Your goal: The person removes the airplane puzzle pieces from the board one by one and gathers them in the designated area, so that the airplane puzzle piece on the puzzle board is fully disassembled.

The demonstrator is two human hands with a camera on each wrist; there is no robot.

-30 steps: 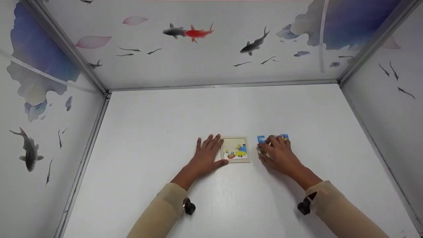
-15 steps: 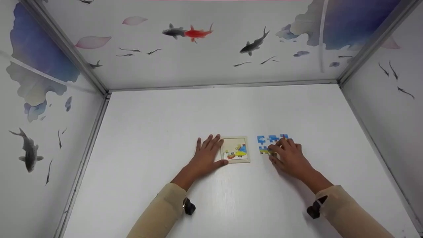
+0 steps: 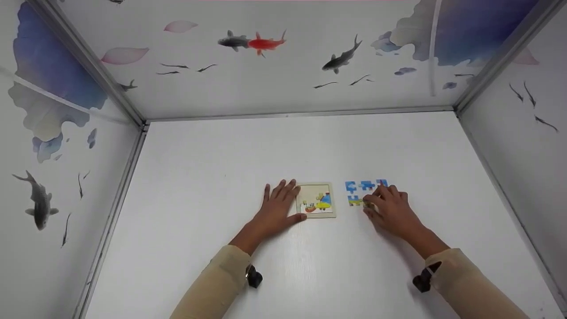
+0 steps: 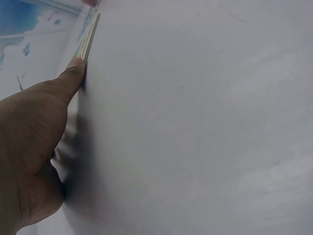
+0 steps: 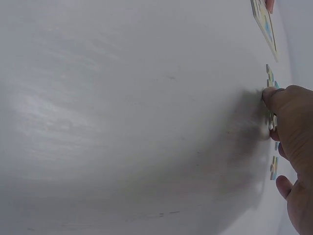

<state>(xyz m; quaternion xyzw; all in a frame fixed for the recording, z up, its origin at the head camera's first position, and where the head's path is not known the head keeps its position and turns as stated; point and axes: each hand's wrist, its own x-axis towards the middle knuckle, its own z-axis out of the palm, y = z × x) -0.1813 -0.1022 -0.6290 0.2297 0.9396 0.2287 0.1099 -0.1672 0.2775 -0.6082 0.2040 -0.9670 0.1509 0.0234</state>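
Observation:
My left hand [image 3: 278, 210] rests spread at the left edge of a square wooden puzzle tray [image 3: 333, 200]. Its thumb touches the tray's near edge, also seen in the left wrist view beside the thumb [image 4: 71, 78]. Pieces with a blue, yellow and red picture [image 3: 324, 201] lie in the tray's lower right part. To the tray's right, my right hand [image 3: 392, 212] has its fingers curled and pinches a puzzle piece [image 3: 366, 203] low at the table, mostly hidden. A yellow-and-blue puzzle piece [image 3: 353, 201] lies just left of those fingertips.
Blue puzzle pieces [image 3: 366, 185] lie in a row behind the right fingers, the rightmost partly covered. The white table [image 3: 283, 150] is bounded by printed walls [image 3: 283, 79] at the back and both sides.
My right hand has shifted right over the loose pieces, uncovering the blue ones and the yellow-and-blue one at left. In the last half second it barely moved. The left hand stayed on the tray.

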